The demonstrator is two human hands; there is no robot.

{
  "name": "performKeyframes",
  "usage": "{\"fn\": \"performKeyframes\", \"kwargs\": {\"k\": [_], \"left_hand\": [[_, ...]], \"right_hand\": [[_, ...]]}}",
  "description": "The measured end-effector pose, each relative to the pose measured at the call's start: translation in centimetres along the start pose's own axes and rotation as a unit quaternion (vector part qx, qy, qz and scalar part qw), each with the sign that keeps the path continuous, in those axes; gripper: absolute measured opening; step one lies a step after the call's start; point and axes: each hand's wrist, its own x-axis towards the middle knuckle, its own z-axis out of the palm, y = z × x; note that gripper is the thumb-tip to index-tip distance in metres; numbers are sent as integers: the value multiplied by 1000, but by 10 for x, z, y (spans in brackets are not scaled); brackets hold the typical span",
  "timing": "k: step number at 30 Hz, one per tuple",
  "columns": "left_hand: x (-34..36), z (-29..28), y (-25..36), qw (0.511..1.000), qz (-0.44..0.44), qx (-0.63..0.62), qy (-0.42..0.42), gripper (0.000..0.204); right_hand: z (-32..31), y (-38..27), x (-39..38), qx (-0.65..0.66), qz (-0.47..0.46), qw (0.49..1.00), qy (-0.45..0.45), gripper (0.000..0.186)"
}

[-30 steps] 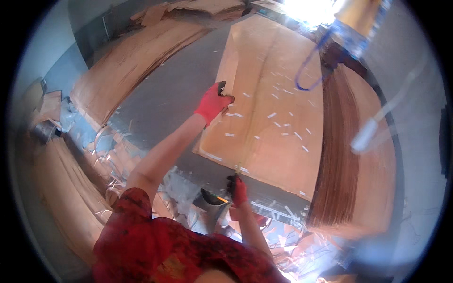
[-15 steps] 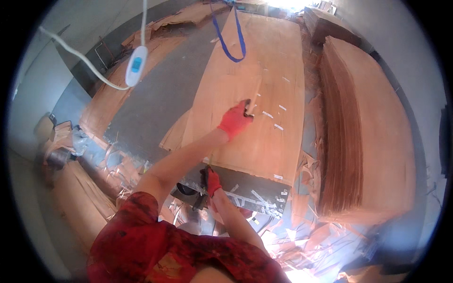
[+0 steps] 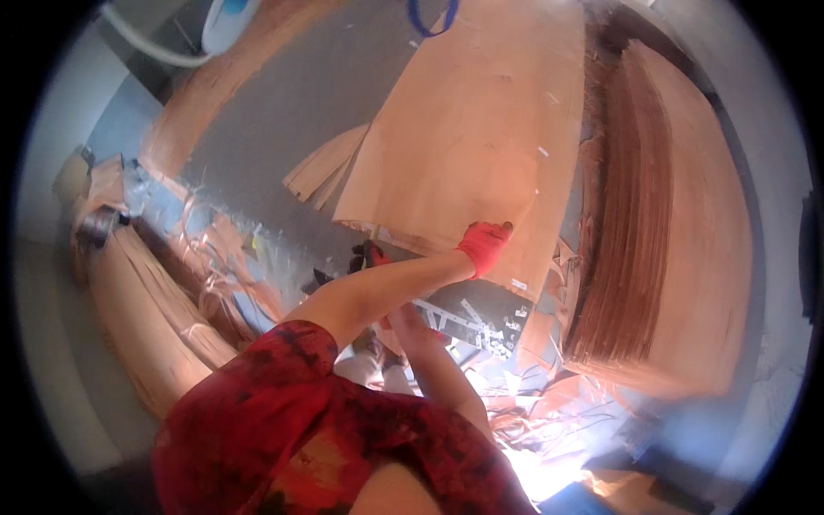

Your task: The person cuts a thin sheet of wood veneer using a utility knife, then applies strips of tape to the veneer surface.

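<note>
Left hand (image 3: 485, 249) at edge of wood sheet (image 3: 455, 163)

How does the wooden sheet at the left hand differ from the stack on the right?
The sheet looks thin, while the stack is thick, with many layers. The sheet lies on the grey table, but the stack stands right of that table. The left hand is at the sheet, none at the stack. Both have light brown tops.
</note>
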Motion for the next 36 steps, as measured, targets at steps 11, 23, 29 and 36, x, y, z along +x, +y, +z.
{"fn": "performKeyframes", "kwargs": {"k": [11,23,29,36], "left_hand": [[-85,-143,-8,978,151,-104,104,49],[-246,-201,-143,635,-313,-687,-164,43],[-226,-216,-93,688,-294,-651,-132,35],[-201,-223,-35,729,-274,-614,-126,29]], "right_hand": [[33,-37,-17,-23,23,999,-13,39],[73,-150,-19,-611,5,789,64,58],[114,-185,23,-616,-101,739,255,101],[102,-195,50,-531,-36,808,254,77]]}}
